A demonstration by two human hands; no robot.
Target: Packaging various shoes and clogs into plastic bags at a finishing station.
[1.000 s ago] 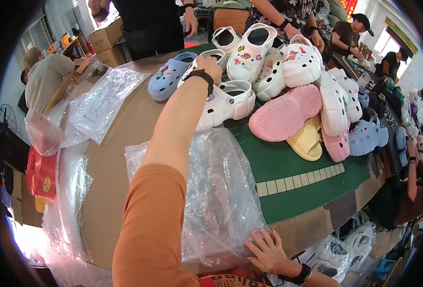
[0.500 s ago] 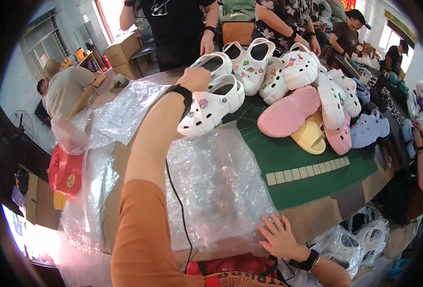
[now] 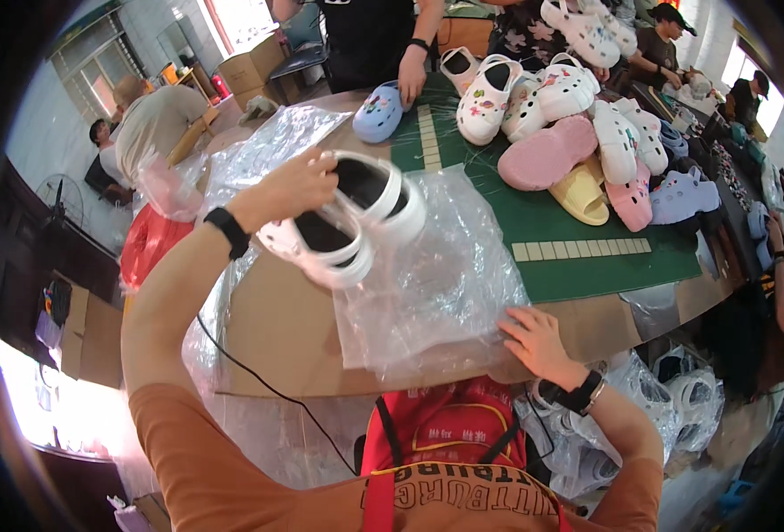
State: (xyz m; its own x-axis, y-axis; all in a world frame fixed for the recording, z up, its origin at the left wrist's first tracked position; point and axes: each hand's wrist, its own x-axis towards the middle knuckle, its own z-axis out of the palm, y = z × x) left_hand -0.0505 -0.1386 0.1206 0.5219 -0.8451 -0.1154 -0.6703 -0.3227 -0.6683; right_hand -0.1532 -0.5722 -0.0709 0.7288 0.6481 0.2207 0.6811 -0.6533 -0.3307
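My left hand [image 3: 290, 191] is closed around a pair of white clogs [image 3: 343, 269] with dark insoles, lifted above the table and tilted, their heel straps toward me. A clear plastic bag [image 3: 450, 288] lies flat on the table, partly under the clogs. At the bag's near right corner rests my right hand [image 3: 538, 343], its fingers stretched out on the plastic. Whether the fingertips pinch the film is hard to make out.
White clogs [image 3: 485, 102], a pink clog [image 3: 547, 152] and a yellow slide [image 3: 578, 191] are heaped on the green mat [image 3: 578, 288]. Across the table, a person's hand [image 3: 411, 73] touches a blue clog [image 3: 379, 113]. Bagged clogs [image 3: 649, 399] lie below the table edge at right.
My left hand has brought the white pair from the far side toward me, over the bag. My right hand stays at the bag's corner. A blue clog has appeared by the person opposite.
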